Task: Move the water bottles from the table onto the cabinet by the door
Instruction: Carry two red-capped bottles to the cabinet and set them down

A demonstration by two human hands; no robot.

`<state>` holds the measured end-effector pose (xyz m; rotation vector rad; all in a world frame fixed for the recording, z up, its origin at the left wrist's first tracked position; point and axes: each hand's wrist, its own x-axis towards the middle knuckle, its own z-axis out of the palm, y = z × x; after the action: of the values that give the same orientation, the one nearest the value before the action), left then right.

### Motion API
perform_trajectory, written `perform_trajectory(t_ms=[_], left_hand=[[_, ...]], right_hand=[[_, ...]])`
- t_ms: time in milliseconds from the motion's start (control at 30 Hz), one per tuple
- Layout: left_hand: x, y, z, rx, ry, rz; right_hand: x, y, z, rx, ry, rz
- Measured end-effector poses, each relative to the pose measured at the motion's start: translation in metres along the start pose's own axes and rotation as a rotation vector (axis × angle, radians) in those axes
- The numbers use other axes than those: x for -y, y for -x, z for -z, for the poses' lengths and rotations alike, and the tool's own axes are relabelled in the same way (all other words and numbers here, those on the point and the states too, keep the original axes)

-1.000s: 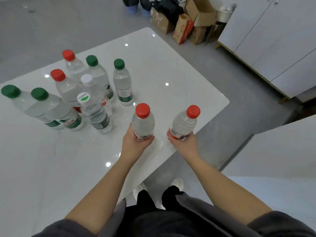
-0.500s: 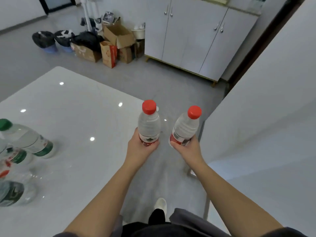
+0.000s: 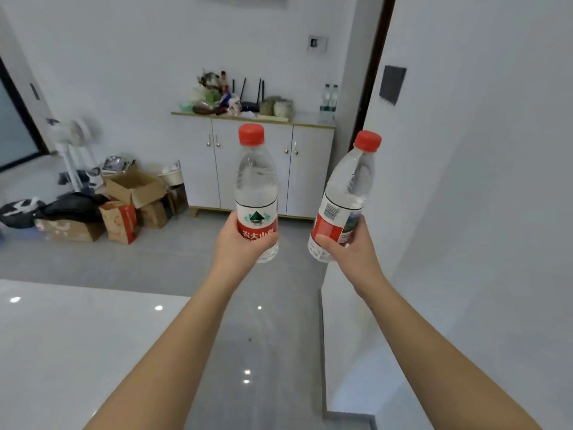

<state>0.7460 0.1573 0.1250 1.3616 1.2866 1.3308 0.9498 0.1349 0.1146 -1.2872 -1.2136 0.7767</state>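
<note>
Left hand point(image 3: 240, 243) wraps the left bottle point(image 3: 255, 193), upright; palm hides its base. Right hand point(image 3: 353, 252) grips the right bottle point(image 3: 344, 200), tilted right. Clutter on the cabinet point(image 3: 254, 169) beyond both hands is blurred; two bottles point(image 3: 329, 102) stand at its right end. Open floor point(image 3: 173, 259) between hands and cabinet. Table point(image 3: 77, 342) corner below the left hand, wall point(image 3: 480, 212) close right.

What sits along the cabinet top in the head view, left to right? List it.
Clutter pile → black router with antennas → round woven stacks → two green-label water bottles at the right end, by the dark door frame.
</note>
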Motion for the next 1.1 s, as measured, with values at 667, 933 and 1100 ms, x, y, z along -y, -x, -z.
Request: perform_trajectory(t_ms=[667, 933, 1100], left_hand=[[-0.140, -0.085, -0.001, 0.131, 0.087, -0.177], [-0.138, -0.105, 0.007, 0.133, 0.059, -0.181], [-0.133, -0.122, 0.010, 0.126, 0.049, -0.184]], right_hand=[[0.133, -0.071, 0.014, -0.177, 0.065, 0.204], [0.137, -0.089, -0.005, -0.181, 0.122, 0.213], [0.134, -0.104, -0.013, -0.197, 0.138, 0.204]])
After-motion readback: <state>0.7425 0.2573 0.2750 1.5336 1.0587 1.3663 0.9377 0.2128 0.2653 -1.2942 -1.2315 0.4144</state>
